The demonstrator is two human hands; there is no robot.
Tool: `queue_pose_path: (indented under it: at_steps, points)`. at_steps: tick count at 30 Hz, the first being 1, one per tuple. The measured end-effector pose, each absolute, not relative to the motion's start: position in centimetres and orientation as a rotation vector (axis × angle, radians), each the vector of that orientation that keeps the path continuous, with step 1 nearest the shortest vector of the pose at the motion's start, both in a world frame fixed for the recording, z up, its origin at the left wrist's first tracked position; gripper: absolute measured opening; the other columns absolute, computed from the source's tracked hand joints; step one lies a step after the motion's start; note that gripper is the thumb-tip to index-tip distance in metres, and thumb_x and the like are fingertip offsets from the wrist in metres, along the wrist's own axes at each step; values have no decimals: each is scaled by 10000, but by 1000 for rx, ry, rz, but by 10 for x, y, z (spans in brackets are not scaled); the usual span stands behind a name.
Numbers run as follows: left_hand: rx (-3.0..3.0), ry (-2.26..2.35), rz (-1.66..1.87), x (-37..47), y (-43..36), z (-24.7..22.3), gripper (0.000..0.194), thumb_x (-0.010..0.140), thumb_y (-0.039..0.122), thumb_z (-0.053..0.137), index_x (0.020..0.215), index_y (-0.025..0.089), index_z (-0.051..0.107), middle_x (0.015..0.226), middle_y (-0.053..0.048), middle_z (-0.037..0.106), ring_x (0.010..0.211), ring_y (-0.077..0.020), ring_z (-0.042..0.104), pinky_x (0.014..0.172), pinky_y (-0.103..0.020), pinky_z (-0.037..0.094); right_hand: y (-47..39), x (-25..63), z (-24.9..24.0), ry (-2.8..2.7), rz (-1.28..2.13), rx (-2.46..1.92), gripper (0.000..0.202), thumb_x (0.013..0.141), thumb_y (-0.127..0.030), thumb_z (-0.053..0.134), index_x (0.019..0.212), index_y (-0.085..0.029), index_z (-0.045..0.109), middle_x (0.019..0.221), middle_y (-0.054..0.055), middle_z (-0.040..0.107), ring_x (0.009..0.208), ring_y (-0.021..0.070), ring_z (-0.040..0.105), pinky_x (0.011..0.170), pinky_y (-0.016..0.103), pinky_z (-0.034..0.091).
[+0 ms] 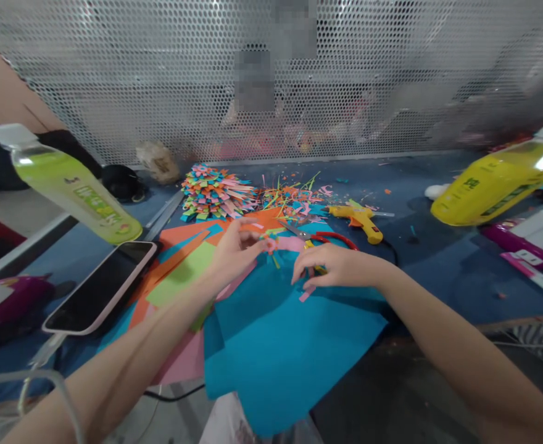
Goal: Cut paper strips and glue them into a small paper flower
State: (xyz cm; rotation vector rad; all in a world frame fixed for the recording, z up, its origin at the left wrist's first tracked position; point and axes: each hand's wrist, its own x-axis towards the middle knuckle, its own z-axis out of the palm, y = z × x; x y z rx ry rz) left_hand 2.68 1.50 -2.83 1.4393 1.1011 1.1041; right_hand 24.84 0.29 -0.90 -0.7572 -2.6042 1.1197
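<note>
My left hand (241, 243) pinches a small curled paper piece (270, 245) with orange, pink and blue parts. My right hand (320, 265) is bent over the blue paper (290, 345), its fingers curled near a small pink strip (307, 294); whether they hold anything is too small to tell. Scissors with red and yellow handles (334, 238) lie just behind my right hand. Orange sheets (169, 231) and a light green sheet (179, 277) are spread to the left.
A pile of fringed paper strips (213, 194) and scraps (294, 197) lie at the back, beside a yellow glue gun (359, 221). A phone (102, 287) and a green bottle (77, 185) are left; a yellow bottle (498, 179) is right. Perforated metal (183, 74) stands behind.
</note>
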Motion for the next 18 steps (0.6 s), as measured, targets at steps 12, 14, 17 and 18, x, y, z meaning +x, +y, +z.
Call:
queue_pose_path:
  at_steps: [12,14,17,18]
  points:
    - [2257,1527,771,20,5,-20,478,698,210,549,1168,183,467,996,-76,656,919,-260,582,781,-379,407,0,237,-15,-2623,988,-652,146,858,-140,504,803,-183,633,847,28,634,825,131,572,755,265,450]
    - [2501,1482,843,19,7,-23,456,709,202,541,1159,170,477,1136,-106,608,1062,-294,516,881,-428,352,4,239,-16,-2481,938,-717,115,849,-152,516,820,-185,623,853,31,638,814,134,583,752,280,457]
    - [2693,1284,857,18,8,-23,432,736,192,539,1163,185,477,1105,-78,626,1075,-272,506,905,-415,322,11,245,-19,-2100,987,-840,57,816,-186,564,864,-184,595,804,25,626,771,133,613,721,285,489]
    - [2715,1206,831,18,7,-23,431,748,195,543,1173,195,471,1064,-60,645,1056,-257,519,901,-405,320,14,246,-20,-1974,1033,-878,74,800,-201,586,871,-182,585,783,21,621,755,133,623,705,284,501]
